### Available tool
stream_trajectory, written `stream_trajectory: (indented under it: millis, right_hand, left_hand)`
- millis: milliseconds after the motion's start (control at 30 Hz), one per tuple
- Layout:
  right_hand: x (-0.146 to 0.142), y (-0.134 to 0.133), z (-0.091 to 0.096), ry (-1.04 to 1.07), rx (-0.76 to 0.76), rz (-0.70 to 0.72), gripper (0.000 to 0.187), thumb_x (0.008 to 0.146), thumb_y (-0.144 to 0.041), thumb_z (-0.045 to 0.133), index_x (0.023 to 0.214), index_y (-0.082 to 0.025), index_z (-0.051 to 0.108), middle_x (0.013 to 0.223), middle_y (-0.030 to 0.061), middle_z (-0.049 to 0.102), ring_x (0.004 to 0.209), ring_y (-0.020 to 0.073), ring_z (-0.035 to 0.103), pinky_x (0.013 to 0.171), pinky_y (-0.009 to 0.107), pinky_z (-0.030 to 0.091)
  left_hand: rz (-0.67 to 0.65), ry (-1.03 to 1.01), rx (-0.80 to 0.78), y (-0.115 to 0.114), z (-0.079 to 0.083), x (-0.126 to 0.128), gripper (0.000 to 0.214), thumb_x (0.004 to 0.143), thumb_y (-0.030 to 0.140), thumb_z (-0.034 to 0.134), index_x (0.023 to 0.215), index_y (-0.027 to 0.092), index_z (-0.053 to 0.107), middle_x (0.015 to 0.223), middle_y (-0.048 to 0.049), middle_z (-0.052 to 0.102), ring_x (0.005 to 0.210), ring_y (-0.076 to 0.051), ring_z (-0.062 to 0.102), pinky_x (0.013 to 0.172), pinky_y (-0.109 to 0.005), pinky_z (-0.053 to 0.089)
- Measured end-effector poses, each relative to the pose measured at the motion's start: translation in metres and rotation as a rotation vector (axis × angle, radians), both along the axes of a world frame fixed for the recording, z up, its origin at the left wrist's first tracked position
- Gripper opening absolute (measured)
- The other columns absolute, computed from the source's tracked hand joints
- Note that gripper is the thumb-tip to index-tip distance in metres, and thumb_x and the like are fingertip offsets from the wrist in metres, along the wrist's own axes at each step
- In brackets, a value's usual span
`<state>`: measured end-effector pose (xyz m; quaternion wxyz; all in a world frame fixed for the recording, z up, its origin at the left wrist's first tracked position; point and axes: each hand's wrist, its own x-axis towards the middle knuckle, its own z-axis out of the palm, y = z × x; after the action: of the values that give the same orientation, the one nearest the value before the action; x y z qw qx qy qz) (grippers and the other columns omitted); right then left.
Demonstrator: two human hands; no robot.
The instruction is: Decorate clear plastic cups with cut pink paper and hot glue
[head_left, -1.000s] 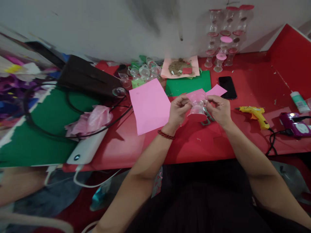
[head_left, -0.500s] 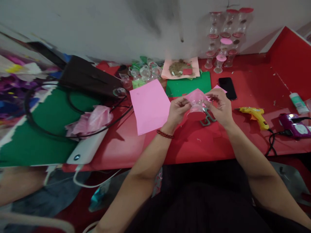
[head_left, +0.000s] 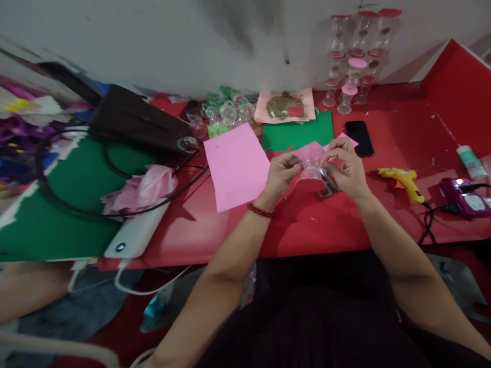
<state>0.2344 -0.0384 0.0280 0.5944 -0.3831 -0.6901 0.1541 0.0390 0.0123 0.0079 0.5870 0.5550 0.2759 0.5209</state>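
Observation:
Above the red table (head_left: pixel 299 230) is a clear plastic hourglass (head_left: pixel 311 174), with a red disc at its near end and a piece of pink paper (head_left: pixel 310 151) at its far end. My left hand (head_left: pixel 283 174) is closed on the hourglass's left side, thumb and fingers pinching by the pink paper. My right hand (head_left: pixel 347 168) is closed at the right side, its fingertips pinching the paper's edge against the hourglass. Grey-green scissor handles (head_left: pixel 328 188) show partly beneath it. Another pink paper scrap (head_left: pixel 349 139) shows behind my right hand.
A pink sheet (head_left: pixel 238 166) lies left of my hands. To the right are a phone (head_left: pixel 359 138), a yellow glue gun (head_left: pixel 401 181) and a glue bottle (head_left: pixel 471 161). Finished-looking hourglasses (head_left: pixel 356 64) stand stacked by the wall. Clear cups (head_left: pixel 230 112) and a dark box (head_left: pixel 141 120) sit at the back left.
The pink paper and hourglass have tilted slightly, and my right hand's fingers have shifted a little at the paper's edge. The view has moved very slightly.

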Motion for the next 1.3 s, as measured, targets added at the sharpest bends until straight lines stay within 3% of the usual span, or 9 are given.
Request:
stream_trajectory:
  millis: [133,267,367,433,500,600,800,1100,1300]
  right_hand:
    - [0.001,0.001,-0.002,0.022,0.010,-0.045,0.010,0.101,-0.027,0.065,0.092,-0.027,0.070,0.100,0.0035,0.064,0.100,0.0225,0.062,0.092,0.042,0.051]
    - [-0.002,0.000,-0.004,-0.148,-0.046,-0.042,0.015,0.101,-0.021,0.060,0.087,-0.025,0.065,0.091,0.0042,0.068,0.091,0.0223,0.062,0.086,0.040,0.050]
    - [-0.006,-0.001,-0.006,-0.396,-0.170,0.065,0.028,0.103,-0.021,0.056,0.076,-0.024,0.063,0.081,0.0057,0.070,0.088,0.0249,0.063,0.091,0.045,0.049]
    - [-0.007,-0.001,-0.008,-0.448,-0.206,0.039,0.025,0.101,-0.024,0.059,0.077,-0.024,0.066,0.085,0.0077,0.074,0.092,0.0268,0.064,0.093,0.047,0.049]
    - [-0.008,-0.002,-0.007,-0.356,-0.208,-0.049,0.009,0.098,-0.029,0.066,0.092,-0.023,0.070,0.098,0.0091,0.077,0.096,0.0269,0.066,0.090,0.046,0.052]
    - [-0.008,-0.004,-0.004,-0.104,-0.227,-0.105,0.022,0.095,-0.039,0.068,0.111,-0.024,0.069,0.107,0.0082,0.078,0.092,0.0226,0.069,0.084,0.040,0.057]
    - [-0.010,-0.007,0.004,0.009,-0.251,-0.147,0.019,0.093,-0.036,0.060,0.082,-0.023,0.069,0.074,0.0005,0.072,0.070,0.0165,0.065,0.071,0.032,0.054]
    - [-0.013,-0.004,0.000,0.130,-0.322,-0.086,0.024,0.091,-0.046,0.066,0.086,-0.024,0.073,0.081,0.0020,0.075,0.076,0.0175,0.067,0.076,0.034,0.055]
    - [-0.015,-0.004,-0.002,0.164,-0.402,-0.080,0.025,0.085,-0.047,0.072,0.080,-0.023,0.070,0.070,-0.0013,0.066,0.065,0.0137,0.056,0.064,0.029,0.048]
  left_hand:
    - [0.138,-0.106,0.014,0.008,-0.003,-0.004,0.041,0.069,0.037,0.098,0.063,0.022,0.060,0.055,0.0079,0.043,0.050,-0.006,0.037,0.050,-0.022,0.036]
    - [0.195,-0.309,-0.113,0.012,0.004,-0.004,0.046,0.055,0.044,0.104,0.068,0.022,0.066,0.061,0.0074,0.055,0.053,-0.005,0.050,0.054,-0.019,0.045]
    - [0.205,-0.402,-0.184,0.011,0.011,-0.003,0.051,0.050,0.049,0.105,0.066,0.021,0.065,0.063,0.0054,0.063,0.058,-0.007,0.060,0.058,-0.019,0.052]
    - [0.200,-0.417,-0.213,0.010,0.014,-0.003,0.050,0.047,0.045,0.106,0.064,0.021,0.065,0.062,0.0053,0.063,0.057,-0.007,0.061,0.057,-0.019,0.052]
    - [0.170,-0.399,-0.240,0.008,0.014,-0.002,0.047,0.046,0.040,0.107,0.065,0.022,0.067,0.060,0.0060,0.061,0.054,-0.007,0.058,0.055,-0.020,0.050]
    - [0.084,-0.293,-0.239,0.003,0.011,-0.001,0.042,0.050,0.034,0.105,0.064,0.021,0.068,0.058,0.0066,0.057,0.050,-0.006,0.051,0.051,-0.021,0.042]
    - [-0.020,-0.142,-0.208,-0.006,0.008,0.005,0.046,0.055,0.030,0.105,0.057,0.019,0.061,0.053,0.0083,0.043,0.047,-0.004,0.037,0.049,-0.022,0.028]
    - [0.043,-0.154,-0.249,-0.009,0.012,0.005,0.038,0.059,0.021,0.104,0.059,0.019,0.066,0.054,0.0070,0.053,0.049,-0.005,0.045,0.052,-0.023,0.033]
    - [0.008,-0.195,-0.251,-0.010,0.007,0.007,0.029,0.065,0.028,0.101,0.069,0.022,0.073,0.063,0.0043,0.062,0.058,-0.009,0.056,0.060,-0.025,0.044]
